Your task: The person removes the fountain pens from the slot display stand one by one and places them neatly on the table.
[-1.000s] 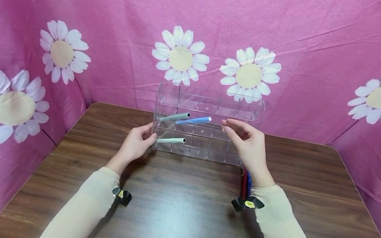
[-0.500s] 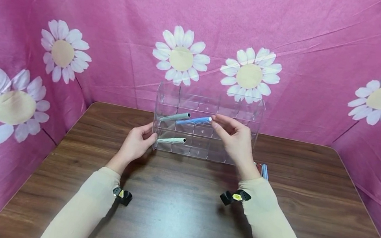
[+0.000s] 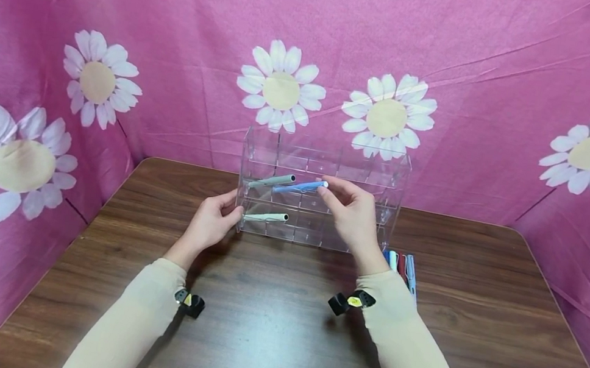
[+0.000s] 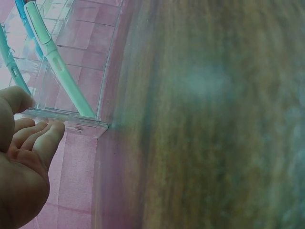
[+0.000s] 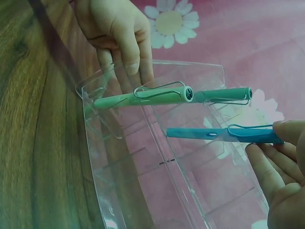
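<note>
A clear acrylic rack (image 3: pixel 308 235) with several compartments stands at the back of the table. My left hand (image 3: pixel 211 221) holds its left side wall, the thumb on one face and the fingers on the other, as the left wrist view shows. Between the thumb and fingers of my right hand (image 3: pixel 352 215) is the capped end of a blue pen (image 3: pixel 297 187), which lies slanting in the rack. To its left is a dark green pen (image 3: pixel 272 181) in the same tier. A light green pen (image 4: pixel 62 71) lies lower, by the left wall.
Several more pens (image 3: pixel 411 275), among them red and blue ones, lie on the wooden table (image 3: pixel 265 340) to the right of the rack, partly behind my right wrist. A pink cloth (image 3: pixel 472 138) with daisies hangs behind.
My right hand has moved left to the blue pen and taken its end. The pens by my right wrist have come more into view. The left hand stays on the rack.
</note>
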`<state>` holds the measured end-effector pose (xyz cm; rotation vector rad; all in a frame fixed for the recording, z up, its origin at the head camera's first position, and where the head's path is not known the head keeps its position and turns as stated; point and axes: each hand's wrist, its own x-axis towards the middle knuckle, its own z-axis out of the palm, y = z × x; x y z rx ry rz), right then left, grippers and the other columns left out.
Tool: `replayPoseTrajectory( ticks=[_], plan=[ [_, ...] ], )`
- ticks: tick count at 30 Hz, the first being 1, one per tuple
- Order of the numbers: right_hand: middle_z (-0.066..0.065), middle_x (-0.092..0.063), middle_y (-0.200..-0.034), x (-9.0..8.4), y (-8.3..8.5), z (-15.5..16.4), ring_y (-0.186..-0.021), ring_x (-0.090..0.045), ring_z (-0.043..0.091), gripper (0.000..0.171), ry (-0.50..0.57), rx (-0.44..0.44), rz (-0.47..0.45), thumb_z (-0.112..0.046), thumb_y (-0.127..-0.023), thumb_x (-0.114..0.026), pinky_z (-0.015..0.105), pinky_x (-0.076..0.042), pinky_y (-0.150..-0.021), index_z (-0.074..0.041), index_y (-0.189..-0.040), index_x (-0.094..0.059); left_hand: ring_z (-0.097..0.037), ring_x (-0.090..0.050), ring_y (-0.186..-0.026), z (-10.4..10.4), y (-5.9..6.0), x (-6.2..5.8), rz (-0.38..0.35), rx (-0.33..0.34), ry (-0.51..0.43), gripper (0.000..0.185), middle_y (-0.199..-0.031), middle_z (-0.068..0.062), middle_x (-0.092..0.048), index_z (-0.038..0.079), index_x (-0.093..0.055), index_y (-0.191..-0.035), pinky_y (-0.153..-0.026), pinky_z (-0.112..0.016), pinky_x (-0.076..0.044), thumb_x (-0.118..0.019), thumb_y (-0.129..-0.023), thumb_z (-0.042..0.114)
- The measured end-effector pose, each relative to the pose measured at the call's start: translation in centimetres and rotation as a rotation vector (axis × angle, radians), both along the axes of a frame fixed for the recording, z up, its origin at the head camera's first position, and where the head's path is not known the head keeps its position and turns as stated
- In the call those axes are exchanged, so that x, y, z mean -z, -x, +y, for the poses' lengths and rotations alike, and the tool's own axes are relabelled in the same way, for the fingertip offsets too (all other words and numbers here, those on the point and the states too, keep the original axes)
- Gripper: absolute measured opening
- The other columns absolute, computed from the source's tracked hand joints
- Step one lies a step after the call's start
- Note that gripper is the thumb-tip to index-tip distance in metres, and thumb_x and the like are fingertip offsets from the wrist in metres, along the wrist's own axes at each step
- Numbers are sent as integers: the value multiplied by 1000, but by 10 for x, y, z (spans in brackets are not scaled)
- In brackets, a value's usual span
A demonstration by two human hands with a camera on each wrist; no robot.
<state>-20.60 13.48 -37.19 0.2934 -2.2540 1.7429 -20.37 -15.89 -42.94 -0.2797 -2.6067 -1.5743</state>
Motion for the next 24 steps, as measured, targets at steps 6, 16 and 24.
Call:
replayPoseTrajectory(
  ticks=[6, 16, 24],
  plan=[
    [25, -80, -117, 0, -1, -2, -87, -70, -8, 27, 18, 28, 24, -8, -99, -77, 11, -58, -77, 4, -124, -78, -29, -70, -122, 1, -1, 0, 1, 3, -2, 50, -136, -24, -71, -2, -58, -152, -103, -34, -58, -61, -103, 3],
    [27, -81, -106, -8, -6, 5, -81, -73, -2, 24, 75, 70, 69, -6, -98, -77, 14, -58, -72, 5, -120, -79, -29, -70, -121, 1, 1, 1, 4, 1, -1, 50, -135, -24, -72, -2, -57, -153, -101, -29, -58, -61, -103, 3],
    [-8, -82, -91, -18, -13, 17, -79, -73, 2, 24, 141, 77, 124, -4, -97, -78, 15, -59, -72, 7, -119, -79, -29, -71, -119, 1, 0, 0, 0, -7, 7, 50, -134, -24, -72, -1, -58, -153, -87, -6, -49, -62, -103, 4]
  ],
)
